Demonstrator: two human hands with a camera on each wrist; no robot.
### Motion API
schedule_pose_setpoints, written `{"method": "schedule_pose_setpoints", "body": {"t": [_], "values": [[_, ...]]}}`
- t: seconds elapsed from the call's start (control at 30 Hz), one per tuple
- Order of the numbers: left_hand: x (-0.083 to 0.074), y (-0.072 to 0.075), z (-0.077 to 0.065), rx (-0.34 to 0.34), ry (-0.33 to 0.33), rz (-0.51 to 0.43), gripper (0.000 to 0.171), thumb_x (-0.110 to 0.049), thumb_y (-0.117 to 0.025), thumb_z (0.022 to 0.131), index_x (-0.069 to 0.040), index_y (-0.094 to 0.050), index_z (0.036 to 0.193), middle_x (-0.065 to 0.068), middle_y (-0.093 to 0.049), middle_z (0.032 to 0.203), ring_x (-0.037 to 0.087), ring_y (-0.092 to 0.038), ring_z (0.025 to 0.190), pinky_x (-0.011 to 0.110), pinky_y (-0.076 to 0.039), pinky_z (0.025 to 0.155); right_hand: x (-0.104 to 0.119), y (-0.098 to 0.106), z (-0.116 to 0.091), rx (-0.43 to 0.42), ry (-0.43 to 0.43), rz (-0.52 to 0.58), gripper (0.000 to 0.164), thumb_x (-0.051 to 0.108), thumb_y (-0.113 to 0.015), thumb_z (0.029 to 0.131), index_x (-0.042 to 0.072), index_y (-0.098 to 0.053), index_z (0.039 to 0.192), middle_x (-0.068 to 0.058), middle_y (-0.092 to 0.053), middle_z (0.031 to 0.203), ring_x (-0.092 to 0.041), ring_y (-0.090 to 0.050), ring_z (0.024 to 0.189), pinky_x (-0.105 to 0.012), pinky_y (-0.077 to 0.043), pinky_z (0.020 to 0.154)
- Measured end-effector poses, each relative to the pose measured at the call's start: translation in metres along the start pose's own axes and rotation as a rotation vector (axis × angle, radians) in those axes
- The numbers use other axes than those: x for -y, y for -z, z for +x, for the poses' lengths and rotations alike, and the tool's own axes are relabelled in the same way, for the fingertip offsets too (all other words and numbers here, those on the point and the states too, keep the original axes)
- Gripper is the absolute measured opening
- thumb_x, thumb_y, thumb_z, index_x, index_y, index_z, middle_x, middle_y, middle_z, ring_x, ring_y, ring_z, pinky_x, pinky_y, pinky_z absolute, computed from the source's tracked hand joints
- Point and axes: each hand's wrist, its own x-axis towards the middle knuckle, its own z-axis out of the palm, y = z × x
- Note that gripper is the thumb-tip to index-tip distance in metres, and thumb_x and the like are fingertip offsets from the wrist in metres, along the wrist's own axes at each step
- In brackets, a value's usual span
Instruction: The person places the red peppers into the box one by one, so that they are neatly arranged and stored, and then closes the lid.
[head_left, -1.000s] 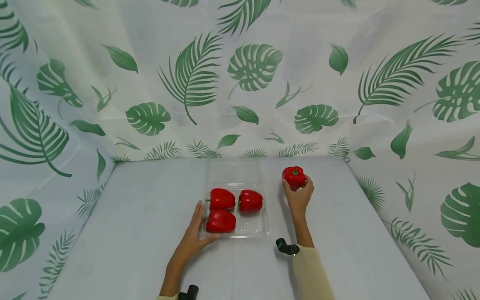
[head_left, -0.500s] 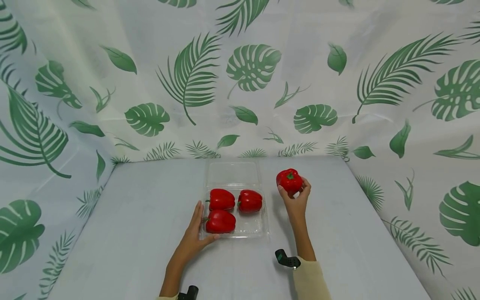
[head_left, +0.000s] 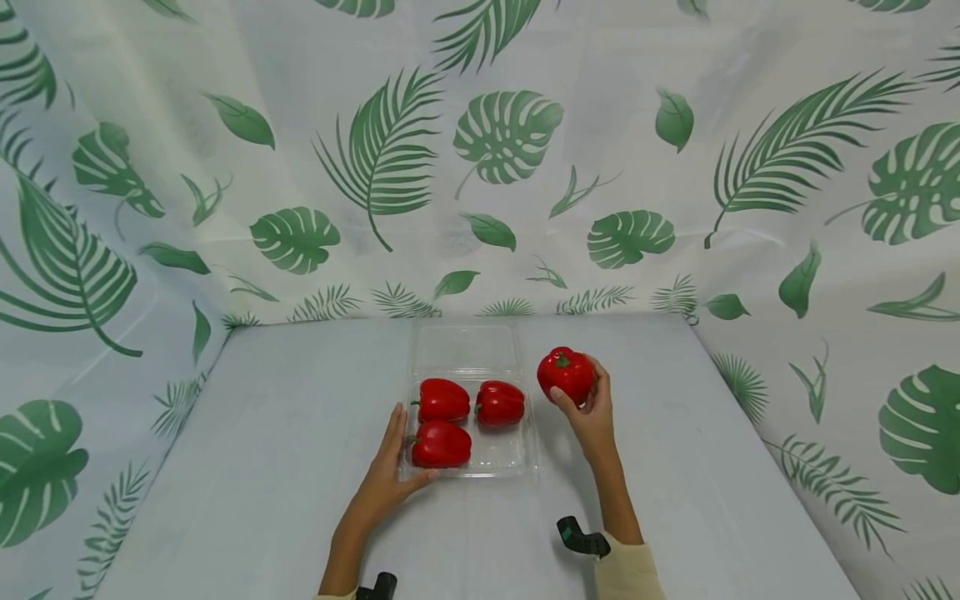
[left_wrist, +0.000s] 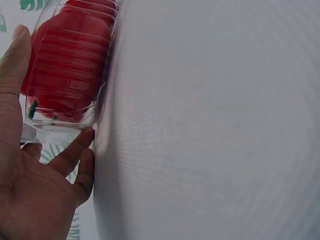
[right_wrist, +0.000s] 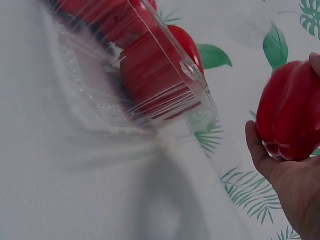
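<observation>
A clear plastic clamshell box [head_left: 504, 457] lies on the table with its lid folded back. Inside are three red bell peppers: one at the back left [head_left: 444, 400], one at the back right [head_left: 500, 403] and one at the front left [head_left: 441, 444]. The box's front right corner holds no pepper. My left hand [head_left: 385, 482] rests at the box's front left corner, thumb along the front and straight fingers along the left side. To the right of the box, my right hand [head_left: 595, 417] grips a fourth bell pepper [head_left: 566, 375], stem facing up, raised over the table.
The transparent lid [head_left: 466, 346] lies flat behind the box, toward the table's back edge. A white curtain [head_left: 525, 50] printed with green leaves closes off the back and sides. Dark cameras [head_left: 582, 537] sit on both wrists.
My right hand has brought its bell pepper left and nearer to me, closer to the box. The left hand, the box and the three peppers in it have stayed in place.
</observation>
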Motion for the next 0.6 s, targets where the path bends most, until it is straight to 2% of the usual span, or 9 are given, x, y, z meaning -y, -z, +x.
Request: {"method": "schedule_pose_setpoints", "body": {"t": [0.2,0.47,0.6], "values": [[0.001,-0.001,-0.001,-0.004,0.003,-0.008,0.109,-0.047,-0.078,0.078,-0.022,-0.009,0.159,-0.002,-0.004,0.166,0.031,-0.012,0.152,0.054,-0.029,0.114,0.0,0.0,-0.005,0.02,-0.033,0.022,0.078,0.004,-0.073,0.084,0.013,-0.027,0.146,-0.002,-0.043,0.142,-0.013,-0.043,0.129,-0.01,-0.05,0.091],[0.002,-0.001,0.0,-0.006,0.004,-0.004,0.109,-0.047,-0.078,0.078,-0.023,-0.008,0.159,-0.003,-0.004,0.166,0.031,-0.012,0.152,0.055,-0.029,0.114,0.001,0.0,-0.01,0.074,0.015,0.02,0.072,0.001,-0.073,0.083,0.01,-0.038,0.145,-0.002,-0.044,0.142,-0.014,-0.045,0.128,-0.014,-0.052,0.09],[0.001,-0.001,0.0,-0.008,0.004,-0.011,0.108,-0.045,-0.078,0.078,-0.023,-0.009,0.159,-0.003,-0.004,0.166,0.031,-0.013,0.152,0.055,-0.029,0.114,0.003,0.0,-0.014,0.099,0.042,-0.022,0.072,0.0,-0.075,0.081,0.008,-0.039,0.143,-0.006,-0.047,0.141,-0.008,-0.05,0.124,-0.014,-0.051,0.092]]}}
